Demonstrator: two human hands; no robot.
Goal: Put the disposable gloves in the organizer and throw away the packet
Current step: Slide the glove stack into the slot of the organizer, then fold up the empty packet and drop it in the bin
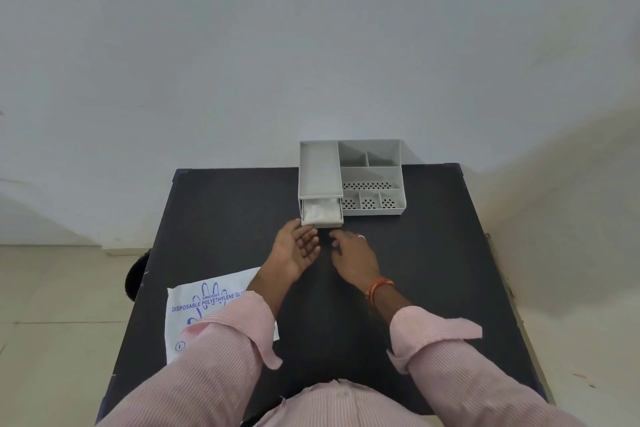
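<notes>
A grey organizer (370, 173) stands at the far edge of the black table. Its drawer (322, 222) on the left side is pulled partly out, and whitish disposable gloves (320, 210) lie inside it. My left hand (298, 248) is just in front of the drawer, palm turned inward, fingers apart, holding nothing. My right hand (353, 258) hovers beside it, palm down, fingers loosely spread, also holding nothing. The white glove packet (207, 308) with blue print lies flat at the table's left edge, partly hidden under my left sleeve.
The black table (433, 253) stands against a pale wall. The organizer's open compartments on the right show perforated floors. A dark round object (136, 276) sits on the tiled floor by the table's left side.
</notes>
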